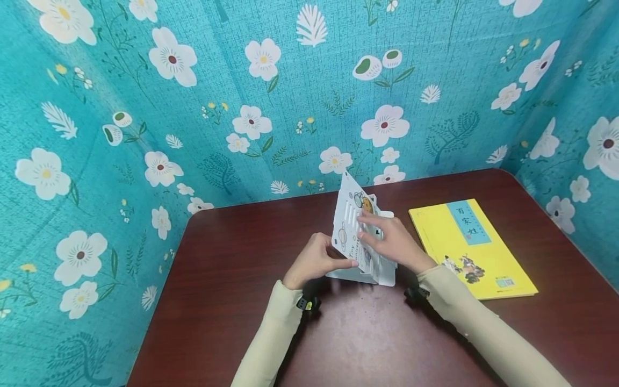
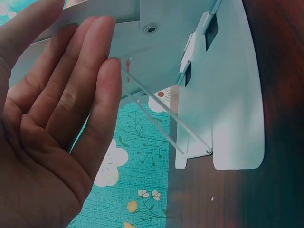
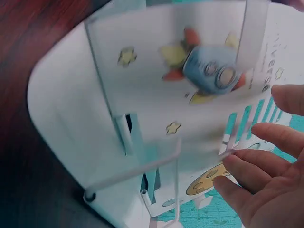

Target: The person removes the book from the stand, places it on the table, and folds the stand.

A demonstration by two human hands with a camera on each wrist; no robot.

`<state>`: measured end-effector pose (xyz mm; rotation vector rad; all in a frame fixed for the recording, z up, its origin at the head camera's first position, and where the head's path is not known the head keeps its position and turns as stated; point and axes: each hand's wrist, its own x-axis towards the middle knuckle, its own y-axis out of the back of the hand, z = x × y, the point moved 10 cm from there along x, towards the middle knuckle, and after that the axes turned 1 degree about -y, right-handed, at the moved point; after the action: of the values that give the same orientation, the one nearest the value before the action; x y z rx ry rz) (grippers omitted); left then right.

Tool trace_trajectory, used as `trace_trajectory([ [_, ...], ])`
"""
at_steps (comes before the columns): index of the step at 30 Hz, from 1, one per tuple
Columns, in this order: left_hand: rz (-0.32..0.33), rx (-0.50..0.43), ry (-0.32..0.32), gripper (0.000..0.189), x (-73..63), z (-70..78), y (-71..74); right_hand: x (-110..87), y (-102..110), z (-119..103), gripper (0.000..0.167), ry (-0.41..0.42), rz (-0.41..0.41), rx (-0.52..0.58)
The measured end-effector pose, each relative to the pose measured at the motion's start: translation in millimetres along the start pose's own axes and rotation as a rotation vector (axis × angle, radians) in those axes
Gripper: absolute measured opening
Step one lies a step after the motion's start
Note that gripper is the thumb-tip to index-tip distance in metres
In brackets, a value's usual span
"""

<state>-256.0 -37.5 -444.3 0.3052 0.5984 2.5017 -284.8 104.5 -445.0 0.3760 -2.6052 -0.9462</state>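
Pinched in the left hand [image 1: 316, 260] is a white stand [image 1: 349, 241], centre frame; the right hand [image 1: 394, 243], fingers loosely spread, touches it; a yellow book [image 1: 464, 250] lies right.

One left hand [image 1: 314, 260] and one right hand [image 1: 394, 243]; two sleeves [image 1: 275, 333]; one table [image 1: 227, 301]. Toward the surface's far edge, one white stand [image 1: 347, 228]; toward its right edge, one yellow book [image 1: 469, 255].

The fingers of the left hand [image 1: 313, 259] are partly hidden behind the white stand [image 1: 343, 208], and the right hand [image 1: 394, 242] covers some of its print. Both sleeves [image 1: 273, 336] run off the bottom edge; the yellow book [image 1: 476, 251] carries lettering too small to read.
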Motion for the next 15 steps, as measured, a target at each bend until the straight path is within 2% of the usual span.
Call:
trace_trajectory([
  [7,0.015,0.014,-0.008,0.035,0.9,-2.5,3.3,-6.6,-8,-24,0.053,0.098,-0.061,-0.037],
  [15,-0.024,0.007,-0.020,0.037,2.0,-1.9,4.9,-17.7,-11,-44,0.060,0.058,-0.107,-0.144],
])
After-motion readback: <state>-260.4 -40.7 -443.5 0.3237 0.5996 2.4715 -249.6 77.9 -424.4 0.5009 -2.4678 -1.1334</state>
